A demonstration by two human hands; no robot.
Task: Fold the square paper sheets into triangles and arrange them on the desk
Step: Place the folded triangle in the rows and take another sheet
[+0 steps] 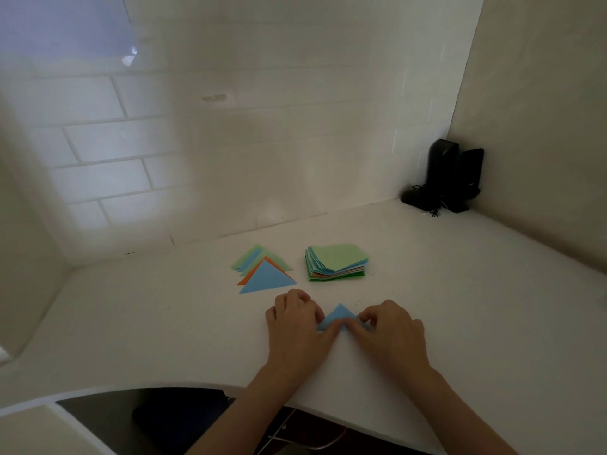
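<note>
Folding is under way: the left hand [297,318] and right hand [389,326] both pinch the blue paper sheet [338,315] at the desk's [460,290] front edge, likely needing a pressed crease before it joins the triangle pile [264,272]

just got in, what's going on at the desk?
A person is folding a blue paper sheet on the white desk. The left hand and right hand both pinch it along its near edge, and it already shows a triangle shape. Behind it lie the finished triangles, overlapping, blue on top with orange and green beneath. To their right sits the stack of unfolded squares, green on top.
</note>
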